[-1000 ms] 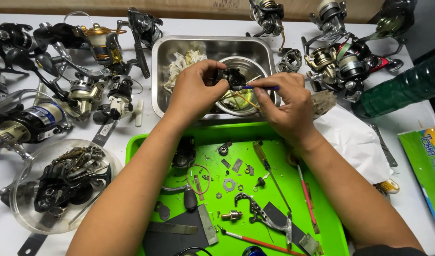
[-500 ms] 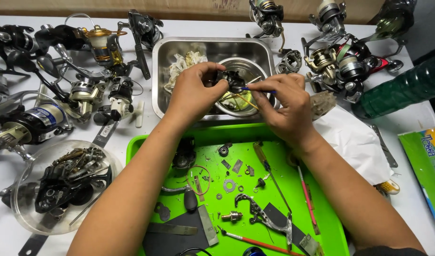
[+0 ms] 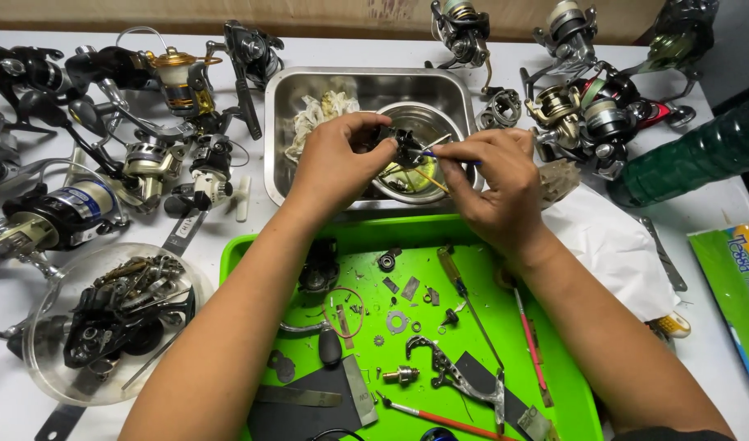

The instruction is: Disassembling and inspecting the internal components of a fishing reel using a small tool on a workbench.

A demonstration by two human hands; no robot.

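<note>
Brushing a small reel part over the steel pan [image 3: 280, 131], far of the green tray [image 3: 554, 384].

Left hand [image 3: 329, 167] pinching the black part [image 3: 405, 147] above the bowl [image 3: 415, 175]; right hand [image 3: 493, 184] gripping a thin brush [image 3: 440, 153], tip at the part. Best kept low over the bowl, part pinched firm, strokes short, drips and bits falling inside. Reels [image 3: 158, 163] crowd left and far right.
</note>
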